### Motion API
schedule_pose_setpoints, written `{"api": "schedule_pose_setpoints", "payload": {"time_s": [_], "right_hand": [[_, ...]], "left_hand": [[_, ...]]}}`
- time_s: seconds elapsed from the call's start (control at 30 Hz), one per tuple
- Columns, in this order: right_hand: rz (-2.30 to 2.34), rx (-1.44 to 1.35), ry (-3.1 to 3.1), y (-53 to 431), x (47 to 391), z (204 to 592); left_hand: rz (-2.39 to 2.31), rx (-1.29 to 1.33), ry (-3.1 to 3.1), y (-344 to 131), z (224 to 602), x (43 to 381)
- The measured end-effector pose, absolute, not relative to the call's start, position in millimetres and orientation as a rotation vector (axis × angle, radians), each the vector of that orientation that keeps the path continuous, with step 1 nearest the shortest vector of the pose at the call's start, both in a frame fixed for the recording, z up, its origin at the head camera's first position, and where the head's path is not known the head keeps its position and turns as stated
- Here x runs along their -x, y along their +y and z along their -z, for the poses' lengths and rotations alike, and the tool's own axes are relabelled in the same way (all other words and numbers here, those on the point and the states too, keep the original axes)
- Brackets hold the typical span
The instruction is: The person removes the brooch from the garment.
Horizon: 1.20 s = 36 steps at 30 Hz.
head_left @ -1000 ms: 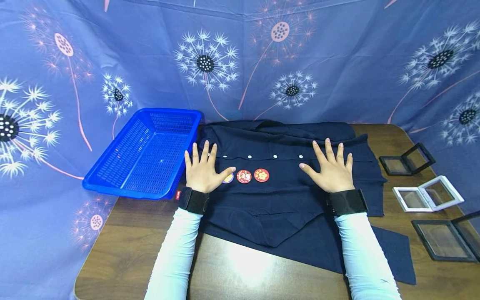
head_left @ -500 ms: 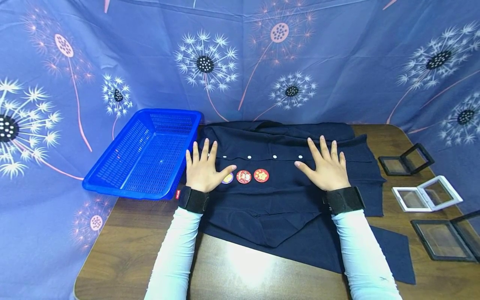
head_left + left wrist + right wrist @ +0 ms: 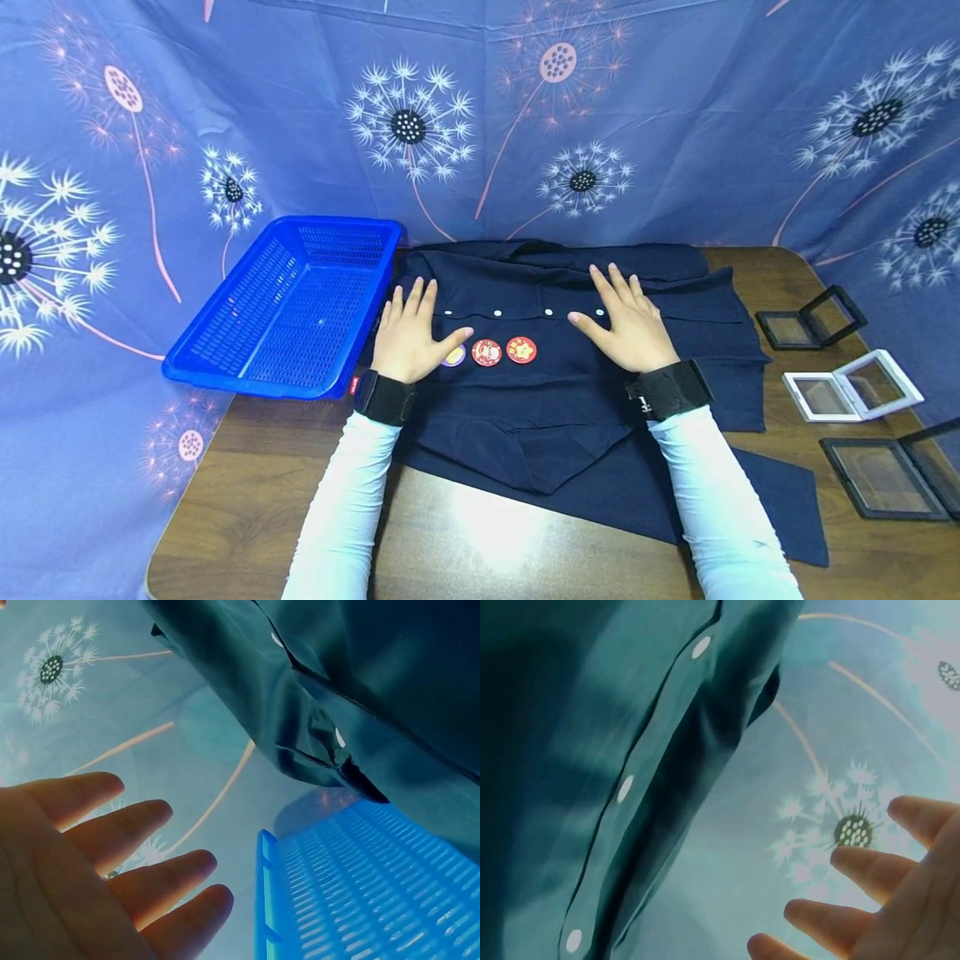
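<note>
Now a wooden table [image 3: 255,508] is catching a bright glare near its front edge, while a blue dandelion-print curtain [image 3: 300,108] is hanging behind and beside it. A navy garment [image 3: 540,392] is lying across the tabletop, its white buttons [image 3: 548,312] running in a row from side to side. On the garment, a red badge [image 3: 486,352], a star badge [image 3: 521,350] and a purple-rimmed badge [image 3: 454,360] are forming a line. A blue basket [image 3: 296,321] is sitting at the left; at the right, a small black frame [image 3: 812,330], a white frame [image 3: 850,397] and a larger black frame [image 3: 924,479] are standing hinged open.

Both hands are hovering palm down over the garment, holding nothing. The left hand [image 3: 407,343] is spreading its fingers slightly apart, its thumb partly hiding the purple-rimmed badge; whether they are touching, I cannot tell. The right hand [image 3: 633,329] is extending its fingers with narrow gaps, its thumb pointing out beside the buttons.

Both wrist views are revealing the palm sides and the gaps between fingers and cloth; the head view alone is showing the badges and frames.
</note>
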State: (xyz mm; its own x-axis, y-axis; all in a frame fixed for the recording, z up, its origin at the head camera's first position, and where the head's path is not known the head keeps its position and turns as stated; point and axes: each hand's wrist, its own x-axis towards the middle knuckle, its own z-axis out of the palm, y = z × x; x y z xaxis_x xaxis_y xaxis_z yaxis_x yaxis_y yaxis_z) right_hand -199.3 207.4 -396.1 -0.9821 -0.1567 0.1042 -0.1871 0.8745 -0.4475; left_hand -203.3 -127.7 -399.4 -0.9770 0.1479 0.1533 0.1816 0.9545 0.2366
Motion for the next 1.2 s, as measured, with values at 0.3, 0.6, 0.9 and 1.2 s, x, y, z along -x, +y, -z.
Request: {"api": "schedule_pose_setpoints", "payload": {"time_s": [0.3, 0.6, 0.9, 1.2], "right_hand": [[-0.821, -0.384, -2.919, 182.6, 206.1, 394.2], [-0.944, -0.599, -2.822, 153.9, 213.5, 398.9], [-0.999, -0.647, -2.849, 123.9, 214.8, 402.6], [-1.084, -0.657, -2.816, 96.3, 220.7, 415.6]], "left_hand": [[0.438, 0.276, -2.923, -132.0, 401.1, 205.2], [0.583, 0.295, -2.922, -135.6, 404.7, 204.6], [0.636, 0.329, -2.957, -135.9, 410.9, 207.9], [0.689, 0.351, -3.007, -135.7, 420.0, 211.0]]}}
